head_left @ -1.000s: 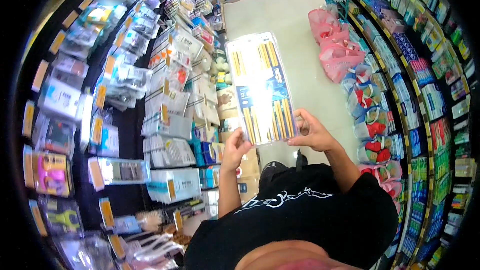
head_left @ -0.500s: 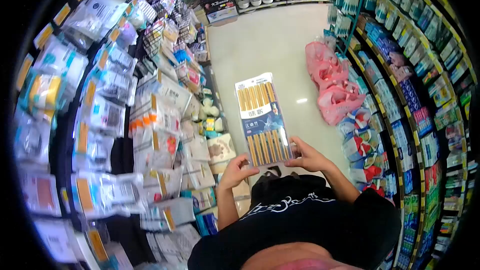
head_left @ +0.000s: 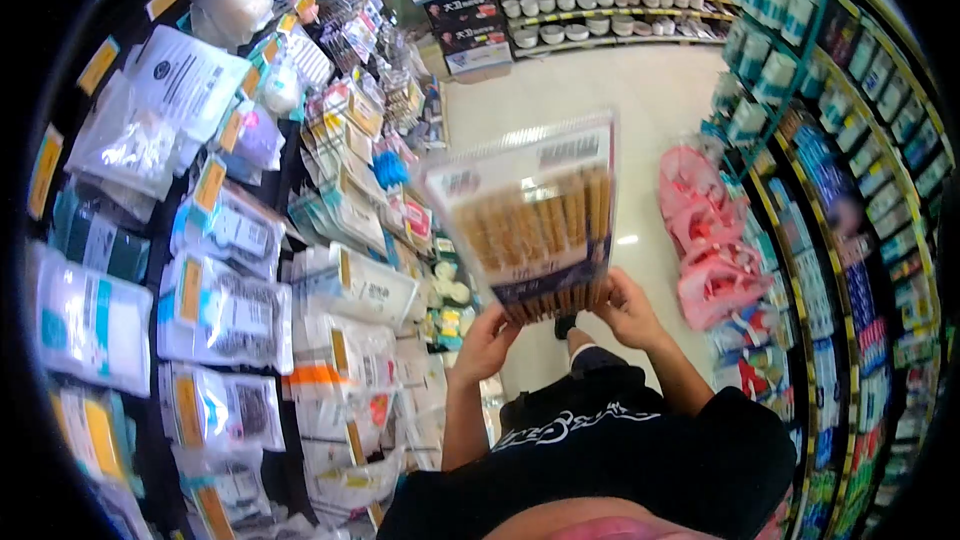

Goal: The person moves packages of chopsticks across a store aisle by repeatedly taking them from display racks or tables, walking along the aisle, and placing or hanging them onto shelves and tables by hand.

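Chopstick pack [head_left: 530, 215] between 2 hands' fingers [head_left: 621, 296]

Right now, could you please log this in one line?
rectangular clear plastic pack of tan sticks: held aloft | left hand: on lower left | right hand: on lower right

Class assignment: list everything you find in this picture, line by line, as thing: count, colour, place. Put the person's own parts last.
Stick pack: 1, clear with brown sticks and dark blue label, between both grips
Hanging packets: many, mostly white and clear, left racks
Price tags: many, orange-yellow, left racks
Boxes: several, black and white, far end
Bowls: many, mostly white, far shelves
Teal rack: 1, upper right
Pink goods: several, beside right shelves
Shelf goods: many, multicoloured, right
Floor: 1, pale, centre
Shirt: 1, black, white lettering, bottom
Left grip: 1, pack's lower left
Right grip: 1, pack's lower right
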`<state>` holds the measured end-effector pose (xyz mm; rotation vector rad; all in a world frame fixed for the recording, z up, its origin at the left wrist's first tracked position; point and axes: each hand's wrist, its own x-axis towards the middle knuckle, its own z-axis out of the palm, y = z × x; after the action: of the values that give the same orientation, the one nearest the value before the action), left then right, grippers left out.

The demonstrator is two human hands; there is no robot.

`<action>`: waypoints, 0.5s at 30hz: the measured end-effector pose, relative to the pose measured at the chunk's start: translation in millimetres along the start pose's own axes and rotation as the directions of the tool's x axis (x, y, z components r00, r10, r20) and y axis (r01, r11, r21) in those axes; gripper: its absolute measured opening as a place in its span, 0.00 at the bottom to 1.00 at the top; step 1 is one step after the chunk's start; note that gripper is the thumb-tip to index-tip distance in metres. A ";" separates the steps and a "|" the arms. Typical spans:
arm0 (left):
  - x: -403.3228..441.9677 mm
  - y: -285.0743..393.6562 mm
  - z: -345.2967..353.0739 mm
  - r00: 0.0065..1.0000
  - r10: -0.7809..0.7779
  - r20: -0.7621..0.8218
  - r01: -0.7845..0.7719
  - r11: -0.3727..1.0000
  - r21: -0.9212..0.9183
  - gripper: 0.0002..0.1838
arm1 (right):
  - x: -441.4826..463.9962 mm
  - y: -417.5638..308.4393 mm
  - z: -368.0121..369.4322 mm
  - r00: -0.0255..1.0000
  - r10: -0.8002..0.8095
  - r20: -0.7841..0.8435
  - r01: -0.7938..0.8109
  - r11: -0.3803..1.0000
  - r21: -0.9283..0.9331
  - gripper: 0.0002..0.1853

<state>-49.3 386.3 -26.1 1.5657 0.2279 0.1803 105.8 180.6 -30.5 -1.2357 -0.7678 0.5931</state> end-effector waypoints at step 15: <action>308.6 23.0 -139.2 0.954 0.109 -0.278 -0.122 0.992 -0.031 0.22 | 387.6 27.7 -74.4 0.962 -0.038 0.272 0.080 0.987 -0.142 0.19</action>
<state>213.8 600.2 -11.0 1.5047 0.3481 0.4945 404.2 437.8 6.3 -1.2809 -1.0909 0.6712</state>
